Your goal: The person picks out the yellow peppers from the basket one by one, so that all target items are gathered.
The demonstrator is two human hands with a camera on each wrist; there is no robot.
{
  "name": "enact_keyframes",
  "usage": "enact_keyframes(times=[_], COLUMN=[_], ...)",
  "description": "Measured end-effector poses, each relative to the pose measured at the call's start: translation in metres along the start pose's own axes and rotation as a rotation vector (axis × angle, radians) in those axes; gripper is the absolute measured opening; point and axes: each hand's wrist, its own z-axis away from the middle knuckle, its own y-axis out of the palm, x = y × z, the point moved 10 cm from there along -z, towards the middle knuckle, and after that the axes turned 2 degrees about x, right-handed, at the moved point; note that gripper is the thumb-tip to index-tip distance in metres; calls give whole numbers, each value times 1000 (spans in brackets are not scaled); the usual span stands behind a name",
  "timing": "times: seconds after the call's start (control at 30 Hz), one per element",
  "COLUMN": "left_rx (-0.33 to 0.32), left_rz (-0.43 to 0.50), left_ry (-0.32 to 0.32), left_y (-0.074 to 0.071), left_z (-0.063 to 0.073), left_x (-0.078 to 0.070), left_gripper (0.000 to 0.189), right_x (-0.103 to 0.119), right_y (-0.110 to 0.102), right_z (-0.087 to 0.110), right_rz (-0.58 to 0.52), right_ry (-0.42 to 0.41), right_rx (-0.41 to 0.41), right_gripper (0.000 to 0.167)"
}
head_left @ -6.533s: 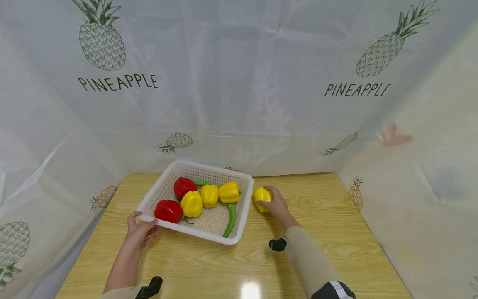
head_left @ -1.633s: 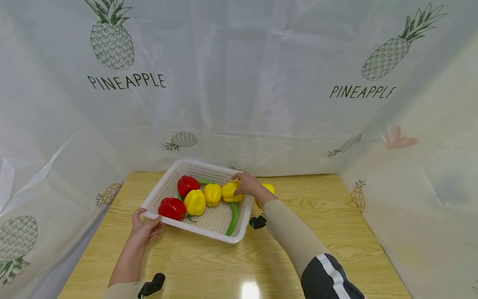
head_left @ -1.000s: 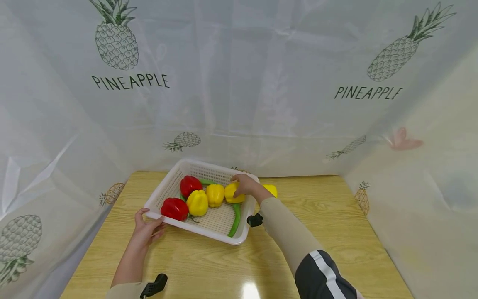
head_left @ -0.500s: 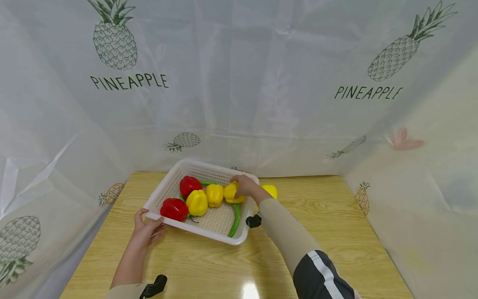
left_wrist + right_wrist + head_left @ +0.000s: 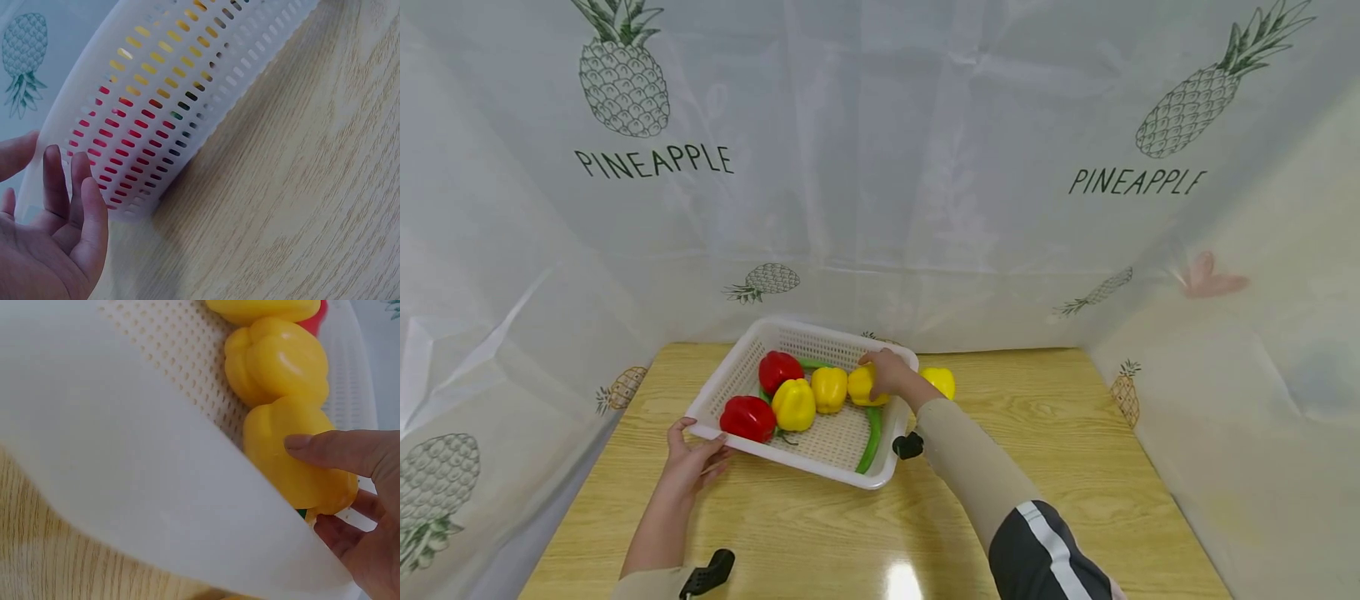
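Note:
A white perforated plastic basket (image 5: 805,464) sits at an angle on the table. My left hand (image 5: 687,461) holds its near left corner, thumb at the rim and fingers along the outer wall (image 5: 137,150). Inside the basket at its right end, my right hand (image 5: 891,373) grips a yellow bell pepper (image 5: 275,450), thumb on top and fingers round the stem end. Two more yellow bell peppers (image 5: 830,389) lie left of it, beside two red bell peppers (image 5: 748,418). A long green chili pepper (image 5: 870,440) lies along the right side, partly under the gripped pepper in view.
Another yellow bell pepper (image 5: 942,382) is on the wooden table (image 5: 1037,467) just right of the basket, partly hidden by the right forearm. A second green chili (image 5: 815,363) shows at the back of the basket. A pineapple-print sheet (image 5: 895,208) hangs behind and at both sides.
Several seconds ago my right hand held the yellow bell pepper outside the basket; it has since moved left to one inside. Over the last second both hands have stayed almost still.

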Motion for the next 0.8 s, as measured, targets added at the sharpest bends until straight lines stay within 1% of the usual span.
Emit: enact_keyframes(times=[0.2,0.37,0.53,0.8], left_rx=[3,5,5,4], left_rz=[6,11,-1,-13], left_ry=[-4,-7,-6,-5], left_y=[1,1,1,1], left_z=[0,-2,-1,0], left_x=[1,2,1,1], left_gripper=[55,56,57,57], right_x=[2,6,7,13], right_y=[-3,-7,-13,-21], right_z=[7,12,16,26], right_rz=[-33,-37,-48,-53], right_ry=[-1,-32,-57,-88], right_rx=[5,7,-16,-11], right_gripper=[67,68,67,74])
